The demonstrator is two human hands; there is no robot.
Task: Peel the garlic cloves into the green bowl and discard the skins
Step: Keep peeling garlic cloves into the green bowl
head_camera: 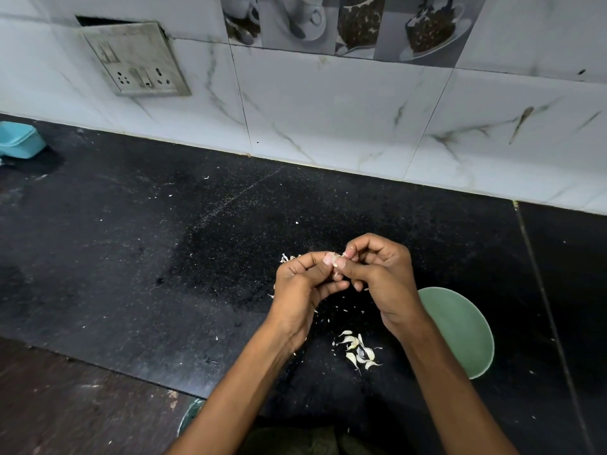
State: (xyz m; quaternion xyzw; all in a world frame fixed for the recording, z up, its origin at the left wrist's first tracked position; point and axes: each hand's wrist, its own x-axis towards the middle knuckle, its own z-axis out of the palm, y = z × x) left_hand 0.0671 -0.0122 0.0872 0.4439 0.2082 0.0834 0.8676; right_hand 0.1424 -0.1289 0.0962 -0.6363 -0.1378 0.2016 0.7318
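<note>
Two hands meet above the middle of the black counter point(131, 224), fingertips together on one small garlic clove point(335, 265). The left hand point(303, 287) has its fingers curled, thumb and forefinger pinching the clove, which shows only as a pale sliver between the nails. The right hand point(381, 277) is curled too, its fingertips nipping at the clove's top from the other side; whether it has hold of skin or of the clove itself cannot be told. Both forearms come up from the counter's near edge.

A few pale scraps point(286, 257) lie on the counter just behind the left hand. Below the hands, between the two wrists, a small heap of garlic skins point(359, 351) lies on the counter, with finer flakes strewn around it. The green bowl point(466, 333) stands just right of the right wrist, toward the near edge, partly hidden by the forearm; its visible inside shows nothing in it.

At the counter's far left end, close to the wall, sits a light blue container point(19, 141). The tiled wall point(328, 110) runs along the counter's back edge, with a grimy switch-and-socket plate point(134, 59) at upper left and a strip of cup-patterned tiles point(361, 21) along the top. Under the left forearm, at the near edge, a greenish rim point(189, 417) shows, too hidden to name.
</note>
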